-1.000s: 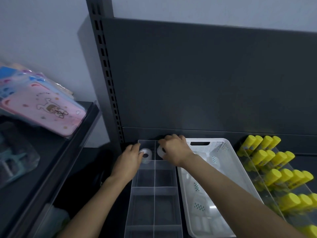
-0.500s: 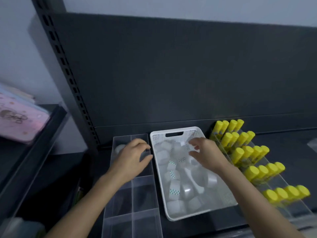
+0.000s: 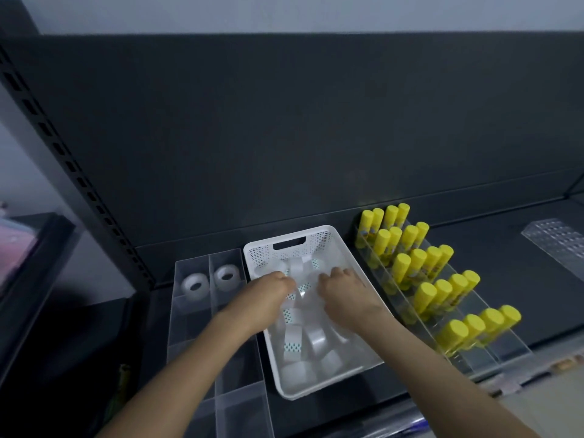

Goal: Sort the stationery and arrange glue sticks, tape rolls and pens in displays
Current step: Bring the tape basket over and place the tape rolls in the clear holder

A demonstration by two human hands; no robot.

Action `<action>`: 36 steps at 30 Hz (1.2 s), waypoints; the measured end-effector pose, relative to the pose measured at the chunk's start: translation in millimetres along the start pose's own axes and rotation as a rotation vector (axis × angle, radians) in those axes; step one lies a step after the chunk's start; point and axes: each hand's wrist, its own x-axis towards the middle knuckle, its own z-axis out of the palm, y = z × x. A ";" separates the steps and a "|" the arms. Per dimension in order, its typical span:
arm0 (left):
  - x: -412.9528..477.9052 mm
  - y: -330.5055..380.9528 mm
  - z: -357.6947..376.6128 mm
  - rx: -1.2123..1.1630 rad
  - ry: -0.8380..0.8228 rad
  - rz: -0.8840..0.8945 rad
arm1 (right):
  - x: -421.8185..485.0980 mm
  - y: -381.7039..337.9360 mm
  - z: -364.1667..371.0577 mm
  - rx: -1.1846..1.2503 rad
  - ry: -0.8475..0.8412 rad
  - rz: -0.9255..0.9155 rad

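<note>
A white perforated basket (image 3: pixel 343 248) on the dark shelf holds several clear tape rolls (image 3: pixel 316 338). Both hands reach into it. My left hand (image 3: pixel 262 298) lies knuckles-up over the rolls at the basket's left side, fingers curled down among them. My right hand (image 3: pixel 347 295) does the same at the right side. What either hand grasps is hidden under the fingers. Left of the basket a clear divided display tray (image 3: pixel 202 336) has two tape rolls (image 3: pixel 194 284) in its two back compartments. At the right, a clear stepped rack (image 3: pixel 493 343) carries rows of yellow glue sticks (image 3: pixel 423 270).
A dark back panel (image 3: pixel 284 137) rises behind the shelf, with a slotted upright post (image 3: pixel 72 172) at the left. A clear ribbed holder (image 3: pixel 559 241) lies far right on the shelf. A lower dark shelf (image 3: pixel 38 248) with pink items stands at the far left.
Both hands left the display tray's back compartments, leaving two rolls there, and moved right into the white basket. The view swung right.
</note>
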 end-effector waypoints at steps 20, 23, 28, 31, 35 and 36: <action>15.5 17.7 -17.3 -0.068 0.036 -0.055 | -21.3 10.4 -10.5 0.666 0.300 0.113; 8.9 13.7 -24.1 -0.263 0.226 -0.084 | -22.7 8.8 -17.1 0.723 0.362 0.122; -4.8 -3.4 -28.8 -0.488 0.360 -0.178 | -14.3 -7.7 -26.0 0.758 0.378 0.090; -11.8 -11.5 -28.6 -0.542 0.367 -0.188 | -6.0 -19.1 -27.0 0.770 0.345 0.062; -19.2 -15.6 -35.3 -0.622 0.444 -0.203 | 2.4 -29.3 -31.3 0.785 0.346 0.036; -21.4 -18.6 -38.2 -0.655 0.487 -0.231 | 4.8 -30.8 -32.7 0.801 0.348 0.034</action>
